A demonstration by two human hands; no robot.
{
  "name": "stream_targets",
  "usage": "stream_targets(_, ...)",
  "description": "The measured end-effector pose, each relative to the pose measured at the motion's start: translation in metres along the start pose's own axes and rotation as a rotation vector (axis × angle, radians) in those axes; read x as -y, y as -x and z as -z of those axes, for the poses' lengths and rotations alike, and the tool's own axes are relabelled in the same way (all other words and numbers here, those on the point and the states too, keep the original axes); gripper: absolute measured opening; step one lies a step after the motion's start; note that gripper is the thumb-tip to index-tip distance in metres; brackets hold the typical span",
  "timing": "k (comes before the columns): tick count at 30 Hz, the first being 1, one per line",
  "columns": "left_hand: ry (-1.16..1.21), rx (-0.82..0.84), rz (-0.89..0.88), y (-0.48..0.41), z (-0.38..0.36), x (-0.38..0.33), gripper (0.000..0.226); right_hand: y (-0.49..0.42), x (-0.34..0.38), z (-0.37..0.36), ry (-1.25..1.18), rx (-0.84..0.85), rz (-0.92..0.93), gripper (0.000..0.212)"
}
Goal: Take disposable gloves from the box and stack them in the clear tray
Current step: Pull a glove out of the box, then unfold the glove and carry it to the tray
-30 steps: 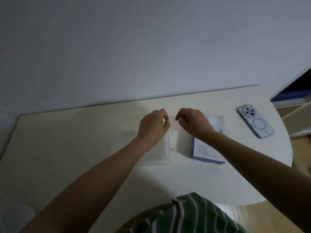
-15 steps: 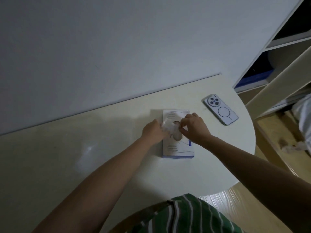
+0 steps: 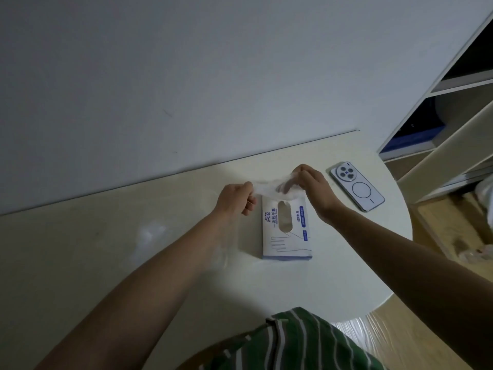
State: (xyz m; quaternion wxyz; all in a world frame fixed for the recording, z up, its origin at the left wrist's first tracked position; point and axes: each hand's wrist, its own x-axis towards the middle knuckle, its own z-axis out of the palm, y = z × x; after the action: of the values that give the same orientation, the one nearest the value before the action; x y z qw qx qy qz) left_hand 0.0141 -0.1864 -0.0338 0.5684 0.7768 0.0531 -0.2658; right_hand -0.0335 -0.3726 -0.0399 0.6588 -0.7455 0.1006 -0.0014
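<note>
A white and blue glove box (image 3: 286, 231) lies flat on the pale table (image 3: 93, 263), its oval opening facing up. Just above the box's far end a thin clear glove (image 3: 269, 189) is stretched between both hands. My left hand (image 3: 236, 197) pinches its left end, and my right hand (image 3: 310, 186) pinches its right end a little higher. To the left, the clear tray (image 3: 149, 236) shows only as a faint glint on the table; its outline is hard to make out.
A pale phone (image 3: 356, 186) lies face down on the table right of the box. A wall runs along the table's far edge. An open shelf unit (image 3: 453, 116) stands at the right, beyond the rounded table edge.
Both hands went from the tray to the box, took hold of a glove at the opening, then lifted and spread it apart. The view has swung to the right.
</note>
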Motion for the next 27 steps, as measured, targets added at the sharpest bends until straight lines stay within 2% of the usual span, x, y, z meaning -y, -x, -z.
stream_targets(3, 0.074, 0.006, 0.057, 0.007, 0.006, -0.005, 0.029, -0.005, 0.008, -0.009, -0.052, 0.12, -0.025, 0.022)
stream_targets(6, 0.217, -0.008, 0.105, 0.011, 0.015, -0.008, 0.022, -0.009, 0.009, -0.017, 0.173, 0.2, -0.012, 0.024)
stream_targets(8, 0.155, -0.029, 0.093, 0.014, 0.026, -0.005, 0.018, -0.009, 0.011, -0.024, 0.245, 0.223, 0.037, 0.019)
stream_targets(10, -0.029, -0.1, -0.004, 0.015, 0.034, 0.001, 0.026, -0.008, 0.015, -0.027, 0.162, 0.234, 0.001, 0.02)
stream_targets(12, -0.182, -0.218, -0.203, 0.019, 0.041, 0.008, 0.048, -0.009, 0.022, -0.032, 0.139, 0.277, -0.06, 0.016)
stream_targets(14, -0.241, -0.235, -0.42, 0.029, 0.045, 0.007, 0.062, -0.009, 0.029, -0.039, 0.208, 0.37, -0.108, 0.016)
stream_targets(15, -0.264, -0.195, -0.459, 0.031, 0.047, 0.006, 0.067, -0.009, 0.032, -0.044, 0.257, 0.413, -0.122, 0.015)
stream_targets(17, -0.295, -0.083, -0.352, 0.031, 0.05, 0.001, 0.07, -0.009, 0.036, -0.053, 0.314, 0.451, -0.133, 0.013)
stream_targets(19, -0.245, 0.018, -0.198, 0.029, 0.055, 0.003, 0.055, -0.009, 0.039, -0.062, 0.324, 0.441, -0.114, 0.013)
stream_targets(21, -0.116, 0.022, -0.174, 0.03, 0.064, 0.01, 0.031, -0.009, 0.041, -0.07, 0.312, 0.417, -0.11, 0.013)
stream_targets(25, -0.173, -0.183, -0.243, 0.033, 0.092, 0.027, 0.02, -0.013, 0.041, -0.082, 0.341, 0.508, -0.168, 0.016)
stream_targets(27, -0.173, -0.252, -0.26, 0.034, 0.106, 0.033, 0.019, -0.014, 0.041, -0.088, 0.355, 0.575, -0.198, 0.01)
